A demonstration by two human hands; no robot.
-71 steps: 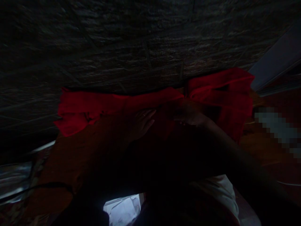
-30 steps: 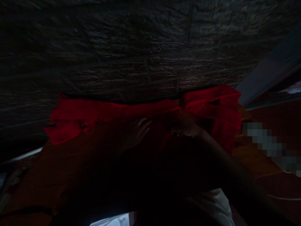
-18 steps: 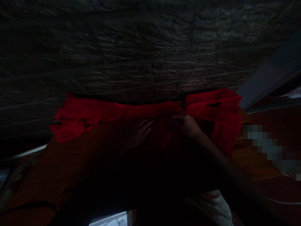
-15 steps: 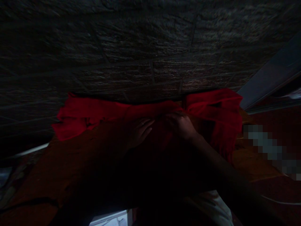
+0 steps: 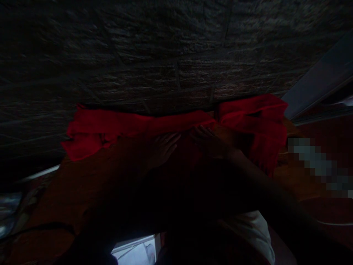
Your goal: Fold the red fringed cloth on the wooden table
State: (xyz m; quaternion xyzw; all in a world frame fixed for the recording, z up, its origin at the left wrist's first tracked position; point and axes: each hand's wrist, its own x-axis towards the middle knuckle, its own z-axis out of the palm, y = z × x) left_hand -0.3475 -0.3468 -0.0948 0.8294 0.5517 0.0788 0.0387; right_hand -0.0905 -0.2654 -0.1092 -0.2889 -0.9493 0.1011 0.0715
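The scene is very dark. A long red cloth (image 5: 116, 123) lies across the far edge of a brown surface (image 5: 82, 184), against a rough stone-like wall (image 5: 165, 55). My left hand (image 5: 162, 149) rests flat on the cloth's middle, fingers stretched out, a ring on one finger. My right hand (image 5: 206, 141) lies just to its right, fingers extended onto the cloth near where it bunches. A bulkier folded part of the red cloth (image 5: 256, 121) sits at the right.
A pale slanted panel (image 5: 317, 84) rises at the right edge. A blurred pixelated patch (image 5: 320, 165) lies on the right of the surface. Something white and lit (image 5: 138, 250) shows at the bottom, beside white fabric (image 5: 253, 232).
My right hand was curled over the cloth a moment ago and now lies with fingers stretched flat. My left hand has stayed in place. The view has shifted slightly.
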